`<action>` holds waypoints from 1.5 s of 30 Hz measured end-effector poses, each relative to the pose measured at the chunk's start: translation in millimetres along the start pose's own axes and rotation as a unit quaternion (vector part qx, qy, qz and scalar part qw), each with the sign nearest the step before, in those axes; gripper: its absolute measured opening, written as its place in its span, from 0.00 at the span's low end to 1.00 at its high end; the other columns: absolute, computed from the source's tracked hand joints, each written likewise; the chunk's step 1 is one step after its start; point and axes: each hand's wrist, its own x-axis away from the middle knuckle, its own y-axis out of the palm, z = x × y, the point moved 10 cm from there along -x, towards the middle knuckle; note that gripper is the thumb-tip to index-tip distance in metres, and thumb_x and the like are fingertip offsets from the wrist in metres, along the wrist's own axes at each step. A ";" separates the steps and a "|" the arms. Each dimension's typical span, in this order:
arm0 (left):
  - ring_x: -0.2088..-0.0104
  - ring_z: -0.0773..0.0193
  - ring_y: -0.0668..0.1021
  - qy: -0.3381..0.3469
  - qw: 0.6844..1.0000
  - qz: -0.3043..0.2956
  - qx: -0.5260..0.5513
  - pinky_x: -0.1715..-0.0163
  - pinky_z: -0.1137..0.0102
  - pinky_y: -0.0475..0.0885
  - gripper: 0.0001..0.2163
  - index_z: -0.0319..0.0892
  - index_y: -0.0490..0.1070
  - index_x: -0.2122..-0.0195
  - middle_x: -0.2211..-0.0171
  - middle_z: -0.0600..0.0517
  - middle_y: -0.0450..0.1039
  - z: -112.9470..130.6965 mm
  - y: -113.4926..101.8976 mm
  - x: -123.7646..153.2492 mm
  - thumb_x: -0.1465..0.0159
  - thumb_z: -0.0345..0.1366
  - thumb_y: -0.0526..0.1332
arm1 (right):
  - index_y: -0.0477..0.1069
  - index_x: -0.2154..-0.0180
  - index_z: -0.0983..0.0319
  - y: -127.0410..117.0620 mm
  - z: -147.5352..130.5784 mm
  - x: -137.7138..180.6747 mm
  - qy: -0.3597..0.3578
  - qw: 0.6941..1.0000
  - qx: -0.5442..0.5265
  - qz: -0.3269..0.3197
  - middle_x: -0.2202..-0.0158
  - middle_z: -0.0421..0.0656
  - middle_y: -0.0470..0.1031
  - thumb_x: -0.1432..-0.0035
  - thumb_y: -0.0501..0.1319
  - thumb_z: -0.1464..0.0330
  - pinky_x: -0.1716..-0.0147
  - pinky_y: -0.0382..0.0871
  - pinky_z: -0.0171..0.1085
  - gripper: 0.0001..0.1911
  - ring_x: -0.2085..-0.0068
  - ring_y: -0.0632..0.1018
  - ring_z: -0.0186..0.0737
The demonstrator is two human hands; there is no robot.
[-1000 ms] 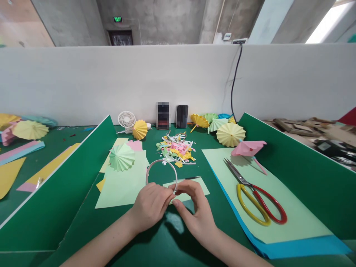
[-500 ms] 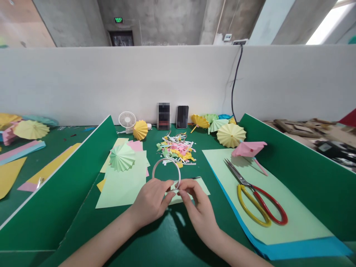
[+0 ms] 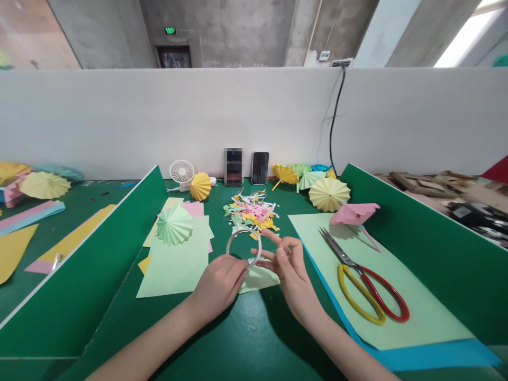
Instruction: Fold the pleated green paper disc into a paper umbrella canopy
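My left hand (image 3: 219,286) pinches the lower edge of a thin white tape ring (image 3: 243,245) and holds it upright over the green table. My right hand (image 3: 289,264) is beside the ring on its right, thumb and fingertips pinched at the ring's rim, other fingers raised. Whether a strip of tape is between those fingertips is too small to tell. A small pale green paper piece (image 3: 257,276) lies flat under both hands.
Red and yellow scissors (image 3: 363,279) lie on a light green sheet (image 3: 413,307) to the right. A green folded paper umbrella (image 3: 173,224) sits on paper sheets to the left. Paper scraps (image 3: 251,211), more paper umbrellas (image 3: 329,191), a small fan and two phones stand behind.
Both hands moved away from me with the ring, which now stands smaller and more to the right. My right hand lifted off the paper piece and raised its fingers by the ring.
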 end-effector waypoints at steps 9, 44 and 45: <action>0.44 0.57 0.62 0.011 0.998 -0.057 -0.021 0.46 0.53 0.58 0.15 0.38 0.60 0.50 0.48 0.42 0.64 2.9 13.1 3.2 0.38 0.28 0.48 | 0.54 0.66 0.54 -19.6 -11.5 -14.1 0.037 0.994 -0.100 0.036 0.76 0.31 0.65 0.45 0.57 0.61 0.66 0.69 0.35 0.10 0.72 0.73 0.31; 0.39 0.52 0.51 -0.029 0.939 -0.337 0.064 0.42 0.53 0.52 0.21 0.39 0.61 0.55 0.40 0.43 0.50 -0.6 43.3 55.8 0.40 0.52 0.48 | 0.66 0.72 0.62 27.7 57.2 -1.4 0.132 0.810 0.480 -0.311 0.77 0.38 0.70 0.51 0.52 0.75 0.76 0.55 0.28 0.06 0.75 0.68 0.31; 0.39 0.52 0.52 -0.034 0.939 -0.335 0.068 0.42 0.53 0.52 0.21 0.39 0.61 0.55 0.40 0.43 0.51 -1.3 42.8 55.5 0.41 0.52 0.49 | 0.66 0.74 0.62 28.0 58.0 -2.6 0.132 0.810 0.476 -0.315 0.77 0.38 0.69 0.51 0.52 0.75 0.76 0.55 0.28 0.06 0.75 0.67 0.31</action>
